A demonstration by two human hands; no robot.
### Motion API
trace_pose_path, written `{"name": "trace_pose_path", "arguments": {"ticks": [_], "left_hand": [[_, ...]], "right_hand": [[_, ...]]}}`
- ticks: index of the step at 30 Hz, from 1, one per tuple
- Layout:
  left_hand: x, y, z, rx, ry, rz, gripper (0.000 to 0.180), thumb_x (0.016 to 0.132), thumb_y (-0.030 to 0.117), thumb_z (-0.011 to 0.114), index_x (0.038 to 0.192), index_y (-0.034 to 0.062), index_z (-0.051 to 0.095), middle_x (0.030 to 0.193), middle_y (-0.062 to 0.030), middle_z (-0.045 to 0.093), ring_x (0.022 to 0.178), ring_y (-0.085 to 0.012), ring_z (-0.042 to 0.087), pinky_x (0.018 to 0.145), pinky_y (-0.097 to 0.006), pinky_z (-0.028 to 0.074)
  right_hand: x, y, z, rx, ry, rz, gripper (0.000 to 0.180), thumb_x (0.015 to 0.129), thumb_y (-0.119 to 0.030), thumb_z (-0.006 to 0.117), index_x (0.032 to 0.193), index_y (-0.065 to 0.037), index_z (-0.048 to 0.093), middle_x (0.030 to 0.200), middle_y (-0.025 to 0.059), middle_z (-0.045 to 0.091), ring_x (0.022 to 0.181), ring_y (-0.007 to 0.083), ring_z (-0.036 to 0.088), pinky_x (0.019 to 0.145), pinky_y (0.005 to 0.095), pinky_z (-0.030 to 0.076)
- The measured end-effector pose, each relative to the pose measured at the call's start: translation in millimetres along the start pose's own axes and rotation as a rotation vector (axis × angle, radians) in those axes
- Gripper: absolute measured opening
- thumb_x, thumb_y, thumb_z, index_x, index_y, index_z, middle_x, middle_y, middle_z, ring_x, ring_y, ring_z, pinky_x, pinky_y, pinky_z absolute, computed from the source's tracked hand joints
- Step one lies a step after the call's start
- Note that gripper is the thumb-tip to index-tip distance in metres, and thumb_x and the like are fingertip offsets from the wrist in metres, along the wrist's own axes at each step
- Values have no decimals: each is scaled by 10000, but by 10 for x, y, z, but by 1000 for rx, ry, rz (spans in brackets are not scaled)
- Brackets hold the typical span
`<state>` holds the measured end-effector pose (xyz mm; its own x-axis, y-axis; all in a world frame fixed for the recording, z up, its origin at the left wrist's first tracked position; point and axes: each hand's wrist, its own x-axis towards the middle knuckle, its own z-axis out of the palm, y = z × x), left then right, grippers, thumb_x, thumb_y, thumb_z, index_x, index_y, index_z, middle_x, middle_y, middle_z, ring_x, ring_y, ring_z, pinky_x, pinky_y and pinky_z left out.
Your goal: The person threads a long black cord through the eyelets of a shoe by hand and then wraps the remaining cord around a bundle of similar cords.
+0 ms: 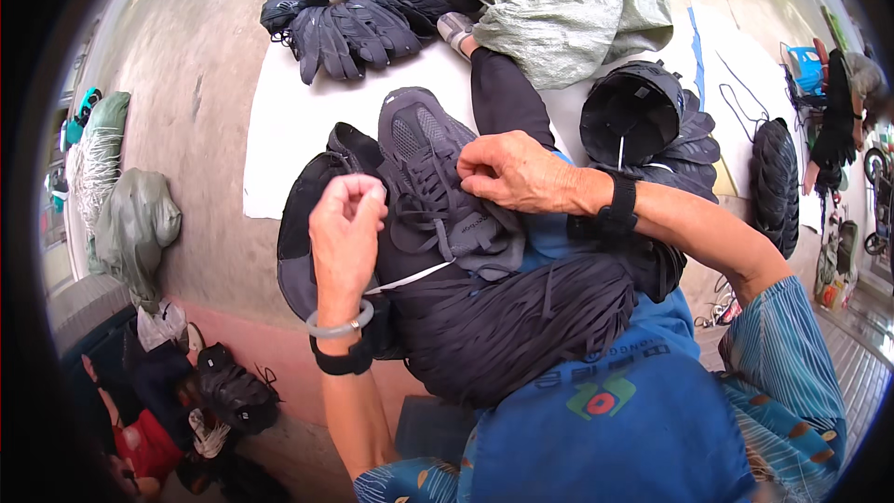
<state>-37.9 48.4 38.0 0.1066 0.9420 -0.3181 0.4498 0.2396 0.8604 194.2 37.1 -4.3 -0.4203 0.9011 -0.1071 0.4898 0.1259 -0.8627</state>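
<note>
Working the laces on a dark grey sneaker (438,177) that is resting on my lap, toe pointing away from me, on top of a big bundle of black laces (521,326)

To do this lacing well, I judge I should be keeping the lace taut between both hands, feeding it flat through each eyelet, and holding the sneaker steady against my lap so it is not rolling

My right hand (512,172) is lying over the right side of the sneaker, fingers curled shut and pinching at the lacing near the tongue. My left hand (346,224) is hovering just left of the sneaker, closed into a loose fist with fingertips pressed together; it seems to be gripping a lace end, though the lace itself is too thin for me to be sure. A thin white cord (410,278) is running out below the sneaker toward my left wrist

Beyond the sneaker's toe, a pile of dark sneakers (349,9) is sitting on a white sheet (279,130). To the right of the sneaker, a stack of black soles (643,112) is waiting, and a grey-green sack (568,0) is lying beyond that
</note>
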Motion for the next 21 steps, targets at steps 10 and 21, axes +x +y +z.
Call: {"name": "trace_pose_path", "arguments": {"ticks": [10, 21], "left_hand": [[-756, -75, 14, 107, -207, -26, 94, 868, 76, 625, 883, -16, 613, 720, -40, 620, 633, -73, 556, 594, -230, 465], [-833, -30, 316, 134, -265, 166, 167, 884, 77, 600, 1009, -27, 638, 795, -61, 619, 648, -94, 550, 615, -245, 464]], "right_hand": [[138, -115, 225, -346, 184, -130, 304, 856, -292, 637, 851, 10, 601, 731, 197, 619, 729, 380, 618, 666, 420, 488], [-278, -149, -18, -130, 40, 79, 236, 811, -217, 641, 824, 17, 613, 709, 151, 623, 687, 285, 638, 646, 364, 501]]}}
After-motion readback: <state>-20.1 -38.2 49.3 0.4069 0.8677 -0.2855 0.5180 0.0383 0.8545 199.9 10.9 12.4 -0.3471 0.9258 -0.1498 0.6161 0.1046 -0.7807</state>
